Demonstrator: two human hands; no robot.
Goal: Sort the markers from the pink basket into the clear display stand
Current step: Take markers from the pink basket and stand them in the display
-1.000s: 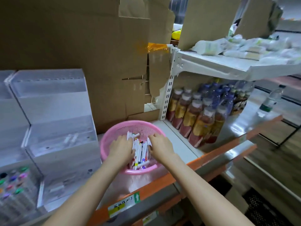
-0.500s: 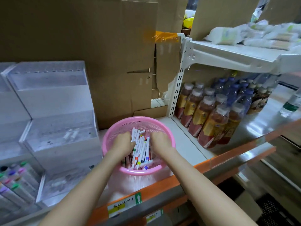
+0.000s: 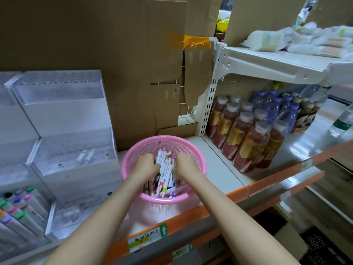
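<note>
A round pink basket stands on the shelf near its front edge, holding several white markers with coloured caps. Both my hands are down inside it. My left hand curls its fingers round the left side of the marker bundle. On the right side of that bundle my right hand grips the markers. The clear tiered display stand rises just left of the basket; its lowest front tier at the far left holds several grey markers with coloured caps.
Brown cardboard panels form the back wall. Right of a white slotted upright stand several drink bottles. A white upper shelf overhangs them with wrapped goods. The orange shelf edge runs in front.
My hands have closed in on the markers, gathering them into a tighter bundle between them. The camera has dipped and shifted slightly right.
</note>
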